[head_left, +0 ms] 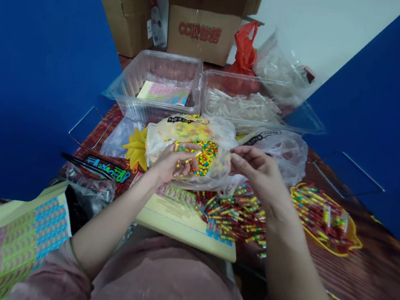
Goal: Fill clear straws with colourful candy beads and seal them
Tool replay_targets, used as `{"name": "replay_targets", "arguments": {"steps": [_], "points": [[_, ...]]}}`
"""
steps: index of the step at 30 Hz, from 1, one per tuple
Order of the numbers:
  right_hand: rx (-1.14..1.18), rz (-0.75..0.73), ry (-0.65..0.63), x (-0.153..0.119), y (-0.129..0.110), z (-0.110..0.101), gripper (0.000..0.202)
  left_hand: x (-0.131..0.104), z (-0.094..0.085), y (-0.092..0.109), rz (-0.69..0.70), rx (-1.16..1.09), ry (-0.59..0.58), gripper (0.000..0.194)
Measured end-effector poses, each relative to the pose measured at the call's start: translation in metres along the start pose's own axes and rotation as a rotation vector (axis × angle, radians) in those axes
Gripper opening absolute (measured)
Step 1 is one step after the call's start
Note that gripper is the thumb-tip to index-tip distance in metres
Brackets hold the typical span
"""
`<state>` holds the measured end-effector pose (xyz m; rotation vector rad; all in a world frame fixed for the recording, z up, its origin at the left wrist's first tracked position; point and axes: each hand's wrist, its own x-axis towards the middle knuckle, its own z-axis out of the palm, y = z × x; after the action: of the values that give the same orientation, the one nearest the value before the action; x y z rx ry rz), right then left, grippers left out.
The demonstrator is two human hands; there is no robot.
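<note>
A white translucent plastic bag [221,132] lies spread in front of me, with small round candies [207,157] of several colours showing in its opening. Over the candies, my left hand [176,160] has its fingers curled around what looks like a thin clear tube [198,154]. At the bag's right edge my right hand [255,165] is closed, thumb and forefinger pinched together; whatever is between them is too small to make out. Below the hands, many filled candy tubes [239,215] with red and yellow sections lie heaped beside a pad of printed sheets [182,222].
Two clear plastic trays stand behind the bag: the left tray [171,60] holds a printed sheet, the right tray [228,76] clear tubes. A yellow basket [349,240] of filled tubes sits at right. Cardboard boxes [203,46] and a red bag [245,52] are at the back.
</note>
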<state>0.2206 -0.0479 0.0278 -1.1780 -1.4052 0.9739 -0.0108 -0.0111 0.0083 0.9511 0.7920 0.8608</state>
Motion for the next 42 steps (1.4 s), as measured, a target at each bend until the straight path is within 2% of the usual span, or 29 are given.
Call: {"name": "replay_targets", "arguments": {"steps": [4, 10, 21, 29, 35, 42], "points": [[-0.001, 0.002, -0.109, 0.014, 0.007, 0.037, 0.039, 0.002, 0.0, 0.005, -0.049, -0.048, 0.033, 0.044], [-0.218, -0.074, -0.24, 0.02, 0.018, 0.053, 0.03, 0.005, 0.0, 0.002, -0.055, -0.101, 0.037, 0.037], [-0.262, -0.063, -0.274, 0.021, 0.026, 0.052, 0.038, 0.007, 0.001, -0.001, -0.037, -0.044, 0.077, 0.038], [-0.341, -0.098, -0.273, 0.021, 0.027, 0.051, 0.036, 0.005, 0.005, 0.001, -0.024, -0.004, 0.115, 0.042], [-0.303, -0.086, -0.255, 0.021, 0.03, 0.052, 0.034, 0.004, 0.007, 0.001, -0.028, 0.008, 0.125, 0.037], [-0.315, -0.058, -0.235, 0.019, 0.03, 0.052, 0.036, 0.004, 0.01, 0.0, 0.029, 0.018, 0.177, 0.026]]}}
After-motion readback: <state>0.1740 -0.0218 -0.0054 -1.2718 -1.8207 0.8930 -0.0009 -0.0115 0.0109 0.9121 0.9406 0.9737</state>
